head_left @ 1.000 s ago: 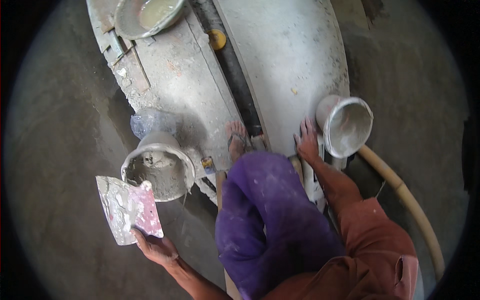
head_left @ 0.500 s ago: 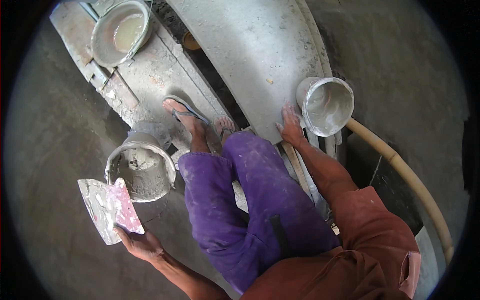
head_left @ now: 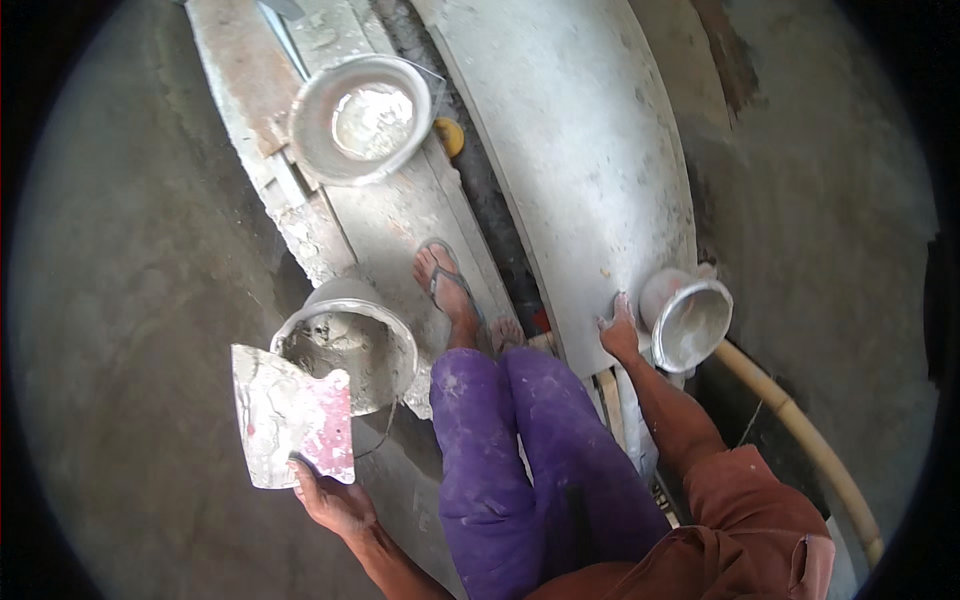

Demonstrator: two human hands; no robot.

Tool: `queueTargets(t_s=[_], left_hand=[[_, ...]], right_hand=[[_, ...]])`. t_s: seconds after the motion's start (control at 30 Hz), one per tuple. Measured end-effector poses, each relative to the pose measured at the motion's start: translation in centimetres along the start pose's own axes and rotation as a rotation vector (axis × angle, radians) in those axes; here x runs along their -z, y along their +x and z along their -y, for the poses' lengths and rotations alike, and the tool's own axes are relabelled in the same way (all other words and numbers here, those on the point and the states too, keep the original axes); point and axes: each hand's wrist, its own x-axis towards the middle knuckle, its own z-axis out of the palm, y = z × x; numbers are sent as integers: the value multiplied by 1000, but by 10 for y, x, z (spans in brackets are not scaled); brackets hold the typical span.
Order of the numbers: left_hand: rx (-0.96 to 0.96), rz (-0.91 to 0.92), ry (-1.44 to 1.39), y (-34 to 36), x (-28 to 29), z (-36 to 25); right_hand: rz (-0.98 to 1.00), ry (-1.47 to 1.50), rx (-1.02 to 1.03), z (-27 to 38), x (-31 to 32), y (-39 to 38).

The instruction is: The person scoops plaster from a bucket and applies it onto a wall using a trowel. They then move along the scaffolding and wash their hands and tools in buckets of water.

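My left hand [head_left: 335,502] grips a plaster spreader [head_left: 270,420], a flat, pink plate thickly smeared with pale plaster, by its lower edge with the thumb on top. It is in front of a bucket [head_left: 408,345] of wet grey plaster, hiding part of the rim. My right hand [head_left: 621,335] rests on the near end of a wide pale board [head_left: 590,160], its fingers stretched out and dusted white. Close beside that hand stands a smaller bucket [head_left: 655,300], its inside coated with plaster.
A round basin [head_left: 308,130] with cloudy liquid sits on a plaster-spattered plank platform [head_left: 385,220] at upper left. My sandalled feet [head_left: 445,280] are on the planks. A dark gap divides platform and board, with a yellow round thing [head_left: 450,137] in it. A bamboo pole [head_left: 800,430] runs at right.
The view has shifted, so the buckets, basin and planks appear farther right. My left hand still holds the spreader, now overlapping the plaster bucket's near side. My right hand stays on the board.
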Motion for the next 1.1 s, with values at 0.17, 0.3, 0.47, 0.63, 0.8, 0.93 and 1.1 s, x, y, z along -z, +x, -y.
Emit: queueTargets(t_s=[0.17, 0.3, 0.47, 0.63, 0.8, 0.93, 1.1], left_hand=[[19, 23, -50, 35, -4, -33], [21, 53, -61, 52, -31, -61], [55, 13, -50, 64, -62, -93], [47, 81, 4, 53, -110, -111], [95, 100, -5, 33, -168, -139], [136, 131, -65, 2, -219, -165], [217, 169, -80, -39, -330, -185]], right_hand=[[-51, 181, -75, 104, 34, 42], [269, 395, -350, 139, 72, 69], [395, 458, -492, 179, 97, 56], [435, 387, -491, 162, 125, 89], [357, 602, -352, 130, 169, 91], [100, 922, -178, 136, 223, 64], [-29, 899, 71, 77, 285, 13]])
